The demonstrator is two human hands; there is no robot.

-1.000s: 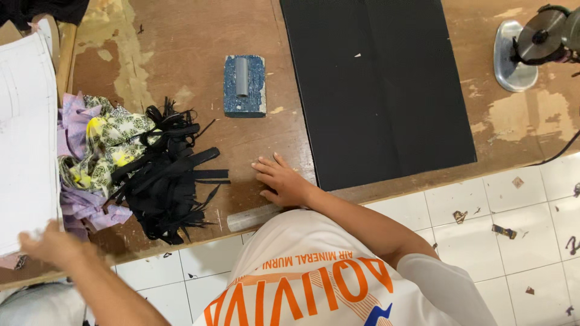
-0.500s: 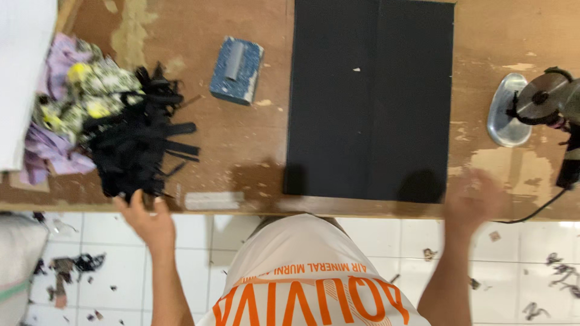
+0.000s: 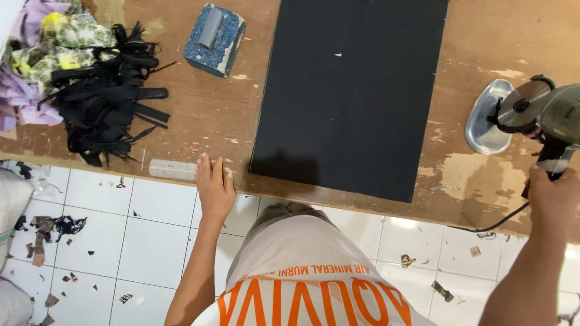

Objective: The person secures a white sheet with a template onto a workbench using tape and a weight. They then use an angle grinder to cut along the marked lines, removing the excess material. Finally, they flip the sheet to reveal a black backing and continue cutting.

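Observation:
My left hand (image 3: 214, 188) lies flat on the front edge of the wooden table (image 3: 199, 115), fingers apart, touching a clear plastic ruler (image 3: 172, 169). Just to its right lies a large black sheet (image 3: 347, 90), flat on the table. My right hand (image 3: 553, 199) is closed around the handle of a round-blade electric cutter (image 3: 531, 111) that stands on its metal base at the table's right end. Its black cord (image 3: 498, 224) hangs off the table edge.
A blue block with a grey handle (image 3: 214, 39) sits at the back. A heap of black strips (image 3: 109, 102) and patterned cloth (image 3: 42, 48) lies at the left. Scraps litter the white tiled floor (image 3: 139, 223), and white sacks (image 3: 12, 205) stand at the far left.
My left hand moved right from the black strips and settled on the table edge by the ruler. My right hand rose from below the table to the cutter's handle and closed on it.

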